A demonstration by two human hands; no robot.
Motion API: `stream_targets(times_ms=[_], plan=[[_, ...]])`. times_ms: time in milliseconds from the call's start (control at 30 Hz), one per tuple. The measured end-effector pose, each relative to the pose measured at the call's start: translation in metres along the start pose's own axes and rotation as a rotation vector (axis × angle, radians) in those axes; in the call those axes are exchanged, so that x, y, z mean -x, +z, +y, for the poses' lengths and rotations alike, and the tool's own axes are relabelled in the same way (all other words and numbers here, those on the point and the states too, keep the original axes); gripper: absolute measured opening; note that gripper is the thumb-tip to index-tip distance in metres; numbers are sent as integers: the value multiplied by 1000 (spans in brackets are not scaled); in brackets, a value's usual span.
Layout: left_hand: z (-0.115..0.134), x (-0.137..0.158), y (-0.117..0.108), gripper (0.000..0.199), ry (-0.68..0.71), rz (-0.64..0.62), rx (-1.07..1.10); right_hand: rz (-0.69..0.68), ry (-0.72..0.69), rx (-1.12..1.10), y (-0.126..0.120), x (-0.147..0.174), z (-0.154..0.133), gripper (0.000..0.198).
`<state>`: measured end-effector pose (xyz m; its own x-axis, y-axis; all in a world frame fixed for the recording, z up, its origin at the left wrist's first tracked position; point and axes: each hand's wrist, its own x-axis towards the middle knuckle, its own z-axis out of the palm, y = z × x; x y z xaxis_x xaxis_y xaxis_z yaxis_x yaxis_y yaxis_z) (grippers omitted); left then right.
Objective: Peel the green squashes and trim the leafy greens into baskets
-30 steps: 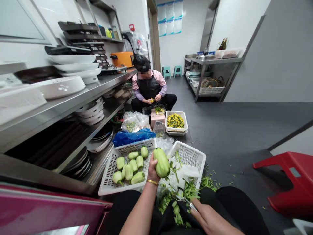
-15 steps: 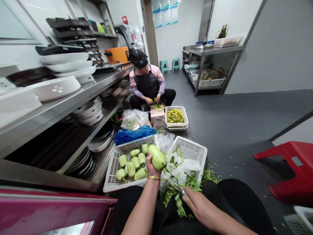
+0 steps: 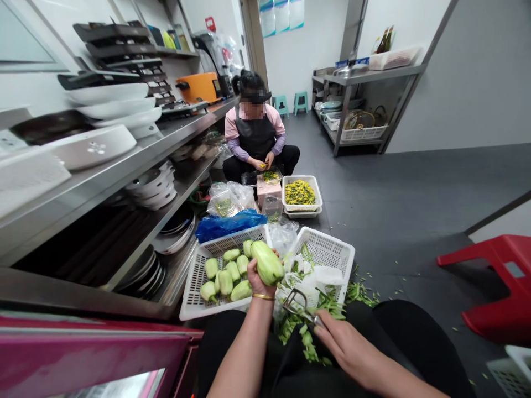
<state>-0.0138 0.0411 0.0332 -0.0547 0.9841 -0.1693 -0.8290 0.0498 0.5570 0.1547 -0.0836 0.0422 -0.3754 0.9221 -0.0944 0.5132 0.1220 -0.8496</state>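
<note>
Holding a pale green squash (image 3: 267,264) in the left hand (image 3: 258,282) — with a closed grip around its side, tilted to the lower right, above the place where two baskets come near each other. Wearing a yellow bangle (image 3: 263,297) on the left wrist. Holding also, in the right hand (image 3: 340,338), the handle of a metal peeler (image 3: 302,309), with a narrow grip; pointing its forked head toward the squash, just beside but apart from it. Below the peeler, green peelings (image 3: 307,344), lying partly on dark clothing. In the left basket (image 3: 189,305), more squashes (image 3: 225,282), resting close together. In the right basket (image 3: 334,246), some crumpled white material (image 3: 319,279) and green strips. Behind the left basket, a blue plastic bag (image 3: 230,224). Farther ahead, a co-worker (image 3: 256,134) in a dark apron, handling something small and yellow — next to a tray (image 3: 318,203) of yellow and green pieces (image 3: 299,192). To the right, a red stool (image 3: 493,271). To the left, a steel counter (image 3: 182,131) with white dishes (image 3: 118,145).
</note>
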Motion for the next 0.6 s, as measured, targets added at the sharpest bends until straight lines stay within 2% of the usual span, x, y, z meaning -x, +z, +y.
stream_targets(times_ms=[167, 233, 333, 400, 467, 600], plan=[[-9, -1, 1, 36, -44, 71, -2, 76, 22, 123, -13, -25, -15, 26], [-10, -3, 1, 32, -31, 147, 9, 95, 30, 165, -6, -33, -12, 25], [-7, -7, 1, 26, -27, 245, 22, 7, 78, 150, 8, -25, 7, 25], [-5, -9, 1, 25, -38, 259, 20, -30, 86, 113, 10, -17, 15, 27], [-4, -10, 2, 24, -57, 258, 21, 18, 44, 101, 8, -17, 14, 30], [-8, -10, 2, 21, -112, 289, 48, 85, 13, 131, 7, -37, 4, 29]])
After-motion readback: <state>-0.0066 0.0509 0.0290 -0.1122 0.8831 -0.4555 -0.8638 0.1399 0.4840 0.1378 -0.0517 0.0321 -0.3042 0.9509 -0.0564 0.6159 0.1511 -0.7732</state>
